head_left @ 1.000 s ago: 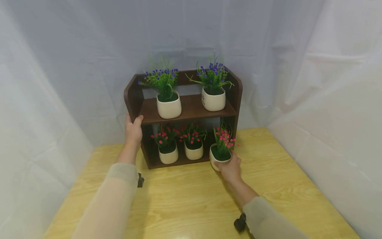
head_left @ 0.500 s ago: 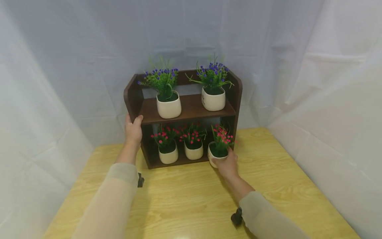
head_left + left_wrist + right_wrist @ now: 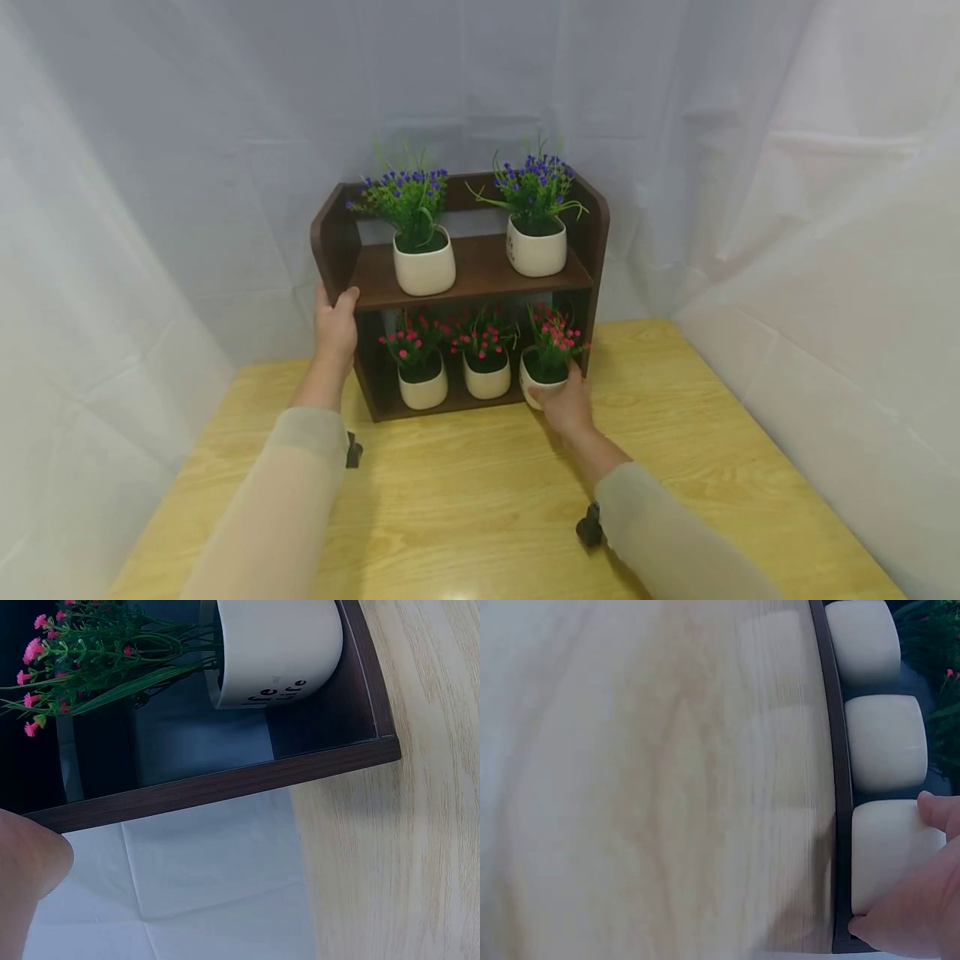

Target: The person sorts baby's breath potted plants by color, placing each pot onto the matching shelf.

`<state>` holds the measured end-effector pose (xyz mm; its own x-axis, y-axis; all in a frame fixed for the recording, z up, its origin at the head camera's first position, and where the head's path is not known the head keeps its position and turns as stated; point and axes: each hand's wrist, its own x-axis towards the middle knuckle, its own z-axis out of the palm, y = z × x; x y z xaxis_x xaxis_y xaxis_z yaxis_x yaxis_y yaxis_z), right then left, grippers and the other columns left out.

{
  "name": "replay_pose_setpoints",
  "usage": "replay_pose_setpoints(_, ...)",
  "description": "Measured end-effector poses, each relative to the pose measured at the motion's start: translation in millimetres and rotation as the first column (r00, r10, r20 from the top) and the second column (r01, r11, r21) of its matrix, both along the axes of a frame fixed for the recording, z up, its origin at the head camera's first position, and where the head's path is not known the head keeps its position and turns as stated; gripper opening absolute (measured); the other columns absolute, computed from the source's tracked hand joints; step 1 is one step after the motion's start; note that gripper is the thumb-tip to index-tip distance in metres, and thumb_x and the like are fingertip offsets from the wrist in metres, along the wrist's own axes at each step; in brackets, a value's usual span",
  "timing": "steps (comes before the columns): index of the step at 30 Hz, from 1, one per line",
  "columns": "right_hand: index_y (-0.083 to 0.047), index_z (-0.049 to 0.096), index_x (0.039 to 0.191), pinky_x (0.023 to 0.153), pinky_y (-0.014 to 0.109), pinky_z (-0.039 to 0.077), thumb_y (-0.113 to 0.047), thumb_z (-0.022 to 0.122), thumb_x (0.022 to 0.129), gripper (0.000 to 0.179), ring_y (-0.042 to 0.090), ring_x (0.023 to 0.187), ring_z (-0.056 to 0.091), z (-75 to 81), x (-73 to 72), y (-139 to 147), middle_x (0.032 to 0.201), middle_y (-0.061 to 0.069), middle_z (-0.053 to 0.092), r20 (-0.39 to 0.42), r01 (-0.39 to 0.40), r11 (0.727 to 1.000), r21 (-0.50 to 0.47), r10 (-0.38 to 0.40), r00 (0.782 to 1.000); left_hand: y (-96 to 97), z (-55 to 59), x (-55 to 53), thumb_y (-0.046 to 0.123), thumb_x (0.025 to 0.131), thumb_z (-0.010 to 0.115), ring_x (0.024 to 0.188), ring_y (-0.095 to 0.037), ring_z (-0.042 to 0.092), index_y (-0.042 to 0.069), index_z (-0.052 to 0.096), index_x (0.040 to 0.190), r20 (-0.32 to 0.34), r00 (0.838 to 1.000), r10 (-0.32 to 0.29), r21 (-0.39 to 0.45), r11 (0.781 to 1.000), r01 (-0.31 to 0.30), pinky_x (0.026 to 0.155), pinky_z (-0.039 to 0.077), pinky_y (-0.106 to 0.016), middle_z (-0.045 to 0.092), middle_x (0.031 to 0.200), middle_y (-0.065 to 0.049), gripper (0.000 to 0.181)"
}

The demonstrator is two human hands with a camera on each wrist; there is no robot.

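A dark brown two-tier wooden shelf (image 3: 480, 265) stands on the table. My left hand (image 3: 336, 335) grips its left side panel, thumb in front; in the left wrist view only part of the hand (image 3: 30, 874) shows at the panel's edge (image 3: 225, 782). With my right hand (image 3: 568, 408) I hold a white pot of pink flowers (image 3: 546, 364) at the right end of the lower tier. Thumb and fingers span the white pot (image 3: 889, 855) in the right wrist view, which overlaps the shelf board there. Two similar pink-flowered pots (image 3: 423, 392) stand to its left.
Two white pots with purple flowers (image 3: 425, 271) stand on the upper tier. The wood-grain table (image 3: 450, 500) extends in front of the shelf. White sheeting (image 3: 225, 167) hangs behind and on both sides. A small black device (image 3: 590, 527) sits at my right wrist.
My right hand has moved the pink-flowered pot forward and slightly left, from in front of the shelf onto the right end of the lower tier. The left hand stays on the side panel.
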<state>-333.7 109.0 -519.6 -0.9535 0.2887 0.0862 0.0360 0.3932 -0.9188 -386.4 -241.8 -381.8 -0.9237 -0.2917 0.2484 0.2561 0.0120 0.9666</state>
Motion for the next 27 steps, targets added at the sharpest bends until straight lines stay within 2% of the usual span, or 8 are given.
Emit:
replay_pose_setpoints(10,0.009,0.039,0.157,0.123,0.062,0.045,-0.015,0.088,0.087,0.089,0.053,0.140,0.057,0.0,-10.4,-4,0.148,0.039,0.057,-0.043,0.013,1.000,-0.012,-0.014,0.999,-1.7,0.0,0.0,0.024,0.110,0.052,0.165,-0.020,0.029,0.019,0.028,0.171,-0.006,1.000,0.004,-0.006,1.000,-0.004,0.140,0.018,-0.037,0.036,0.177,-0.005,0.066)
replay_pose_setpoints(18,0.009,0.036,0.158,0.124,0.062,0.044,-0.019,0.085,0.091,0.087,0.053,0.141,0.053,2.3,-18.1,-8,0.148,0.040,0.052,-0.031,0.002,1.000,0.008,-0.002,1.000,-2.5,0.8,-1.6,0.024,0.110,0.052,0.165,-0.020,0.029,0.019,0.029,0.170,-0.004,1.000,0.002,-0.001,1.000,-0.002,0.139,0.018,-0.036,0.036,0.177,-0.005,0.065)
replay_pose_setpoints(23,0.008,0.030,0.161,0.126,0.061,0.042,-0.025,0.083,0.094,0.091,0.054,0.144,0.050,5.7,-19.0,-9,0.152,0.041,0.046,0.036,-0.003,0.999,0.052,0.001,0.999,-2.1,1.9,-0.3,0.025,0.110,0.051,0.167,-0.019,0.026,0.022,0.025,0.172,0.012,1.000,-0.002,0.001,1.000,0.002,0.140,0.017,-0.036,0.033,0.179,-0.004,0.068)
replay_pose_setpoints(27,0.008,0.030,0.161,0.125,0.062,0.043,-0.027,0.083,0.094,0.093,0.055,0.144,0.050,5.5,-20.2,-7,0.153,0.042,0.046,0.050,0.000,0.997,0.078,-0.004,0.999,0.3,2.2,2.3,0.025,0.110,0.051,0.166,-0.019,0.026,0.021,0.025,0.172,0.004,1.000,-0.005,-0.001,1.000,0.005,0.140,0.016,-0.036,0.034,0.178,-0.004,0.067)
